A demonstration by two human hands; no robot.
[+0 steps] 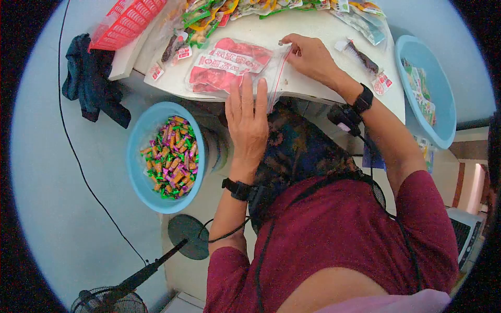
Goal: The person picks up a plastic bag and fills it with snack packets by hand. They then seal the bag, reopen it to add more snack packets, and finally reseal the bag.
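A clear zip bag (229, 61) with red contents and a white printed band lies on the white table near its front edge. My left hand (247, 115) rests over the near side of the bag, its fingers stretched out. At the bag's right end, my right hand (312, 58) has thumb and fingers closed at the far corner of the red-lined zip edge. To the right lies a dark item in a clear packet (360, 56) with a red-and-white label. A similar dark packet (173, 48) is left of the bag.
Several green and yellow packets (255, 8) pile along the table's back. A blue basin (136, 172) of small wrapped pieces stands lower left; another blue basin (448, 104) with packets is at right. A red basket (128, 23), dark cloth (86, 78) and fan (112, 300) are left.
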